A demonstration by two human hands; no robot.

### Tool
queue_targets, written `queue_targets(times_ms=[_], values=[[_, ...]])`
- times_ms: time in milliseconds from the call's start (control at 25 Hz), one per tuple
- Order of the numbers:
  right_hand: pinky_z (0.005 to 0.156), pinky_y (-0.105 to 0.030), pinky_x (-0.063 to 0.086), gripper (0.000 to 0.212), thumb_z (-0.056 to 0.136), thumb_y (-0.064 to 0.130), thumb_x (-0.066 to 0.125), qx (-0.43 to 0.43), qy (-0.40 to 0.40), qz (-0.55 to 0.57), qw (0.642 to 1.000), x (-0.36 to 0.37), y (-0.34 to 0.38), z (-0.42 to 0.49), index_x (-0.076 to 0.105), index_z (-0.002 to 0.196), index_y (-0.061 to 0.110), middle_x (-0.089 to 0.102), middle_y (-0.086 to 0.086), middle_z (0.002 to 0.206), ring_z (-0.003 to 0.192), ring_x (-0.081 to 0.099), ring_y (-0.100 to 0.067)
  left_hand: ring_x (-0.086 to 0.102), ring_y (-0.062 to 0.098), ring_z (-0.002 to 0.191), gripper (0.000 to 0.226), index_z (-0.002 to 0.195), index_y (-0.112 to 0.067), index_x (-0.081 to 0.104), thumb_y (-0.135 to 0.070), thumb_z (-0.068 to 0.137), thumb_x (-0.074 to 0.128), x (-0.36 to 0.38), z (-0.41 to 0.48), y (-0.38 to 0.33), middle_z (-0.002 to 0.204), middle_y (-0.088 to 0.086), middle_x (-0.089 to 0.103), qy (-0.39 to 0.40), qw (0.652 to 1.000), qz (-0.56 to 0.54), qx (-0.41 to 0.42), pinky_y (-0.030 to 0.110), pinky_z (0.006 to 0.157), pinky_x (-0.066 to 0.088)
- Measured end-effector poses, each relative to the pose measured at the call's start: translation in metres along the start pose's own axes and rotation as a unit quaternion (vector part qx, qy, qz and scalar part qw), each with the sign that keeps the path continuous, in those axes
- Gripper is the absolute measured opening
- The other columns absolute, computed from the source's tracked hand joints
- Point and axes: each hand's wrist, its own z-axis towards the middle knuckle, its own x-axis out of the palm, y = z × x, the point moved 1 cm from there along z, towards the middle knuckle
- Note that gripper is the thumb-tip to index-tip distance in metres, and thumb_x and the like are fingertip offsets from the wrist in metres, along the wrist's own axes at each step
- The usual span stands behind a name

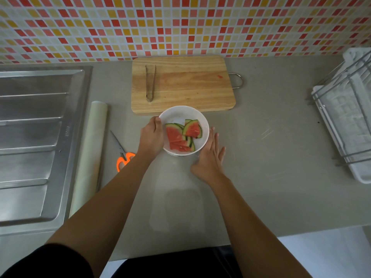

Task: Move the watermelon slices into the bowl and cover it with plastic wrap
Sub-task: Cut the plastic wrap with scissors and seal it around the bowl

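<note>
A white bowl stands on the grey counter just in front of the cutting board, with several watermelon slices inside it. My left hand grips the bowl's left rim, thumb on the edge. My right hand lies flat with straight fingers against the bowl's right side. A clear sheet of plastic wrap lies on the counter under and in front of the bowl, faint and hard to trace. The plastic wrap roll lies to the left beside the sink.
A wooden cutting board with metal tongs sits behind the bowl. Orange-handled scissors lie between roll and bowl. A steel sink drainboard is left; a white dish rack stands right.
</note>
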Motion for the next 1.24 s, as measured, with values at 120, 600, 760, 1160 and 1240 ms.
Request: queue_targets(times_ms=[120,600,760,1160,1240], values=[[0.113,-0.051,-0.016,0.11,0.066,-0.002,0.053,0.017,0.011,0.01,1.0,0.005,0.0,0.002,-0.021,0.146,0.011,-0.02,0.001,0.158,0.144,-0.025,-0.018,0.054,0.033,0.098,0.04,0.113,-0.001,0.056,-0.024,0.103,0.026,0.0,0.0,-0.001,0.11,0.024,0.061,-0.001,1.0,0.001,0.001,0.029,0.076,0.035],[0.113,-0.037,-0.017,0.113,0.064,0.017,0.057,0.075,-0.033,-0.021,0.996,0.022,0.014,-0.044,-0.023,0.142,0.001,-0.026,-0.014,0.155,0.142,-0.028,-0.026,0.057,0.036,0.101,0.039,0.109,0.0,0.058,-0.023,0.103,0.027,0.0,0.003,0.002,0.107,0.025,0.063,-0.005,1.0,0.003,0.011,0.033,0.079,0.039],[0.111,-0.037,-0.019,0.113,0.066,0.017,0.057,0.101,-0.028,-0.02,0.994,0.041,0.039,-0.044,-0.027,0.14,-0.002,-0.027,-0.017,0.154,0.142,-0.028,-0.028,0.057,0.036,0.098,0.04,0.108,0.002,0.057,-0.023,0.103,0.027,-0.001,0.003,0.002,0.105,0.026,0.063,-0.002,0.999,0.032,0.023,0.032,0.073,0.036],[0.114,-0.045,-0.017,0.098,0.076,0.019,0.049,0.127,0.019,-0.071,0.989,0.04,0.047,-0.028,-0.021,0.144,0.001,-0.031,-0.017,0.152,0.141,-0.028,-0.032,0.057,0.038,0.096,0.04,0.108,0.004,0.056,-0.022,0.103,0.026,-0.001,0.005,0.001,0.104,0.028,0.063,-0.005,0.999,0.033,0.023,0.029,0.071,0.033],[0.114,-0.043,-0.016,0.094,0.076,0.017,0.047,0.124,0.021,-0.073,0.989,0.031,0.038,-0.031,-0.014,0.146,0.003,-0.028,-0.014,0.154,0.142,-0.027,-0.03,0.057,0.037,0.096,0.041,0.108,0.003,0.056,-0.023,0.103,0.026,0.0,0.005,0.0,0.105,0.027,0.063,0.003,0.999,0.028,0.019,0.03,0.072,0.034]])
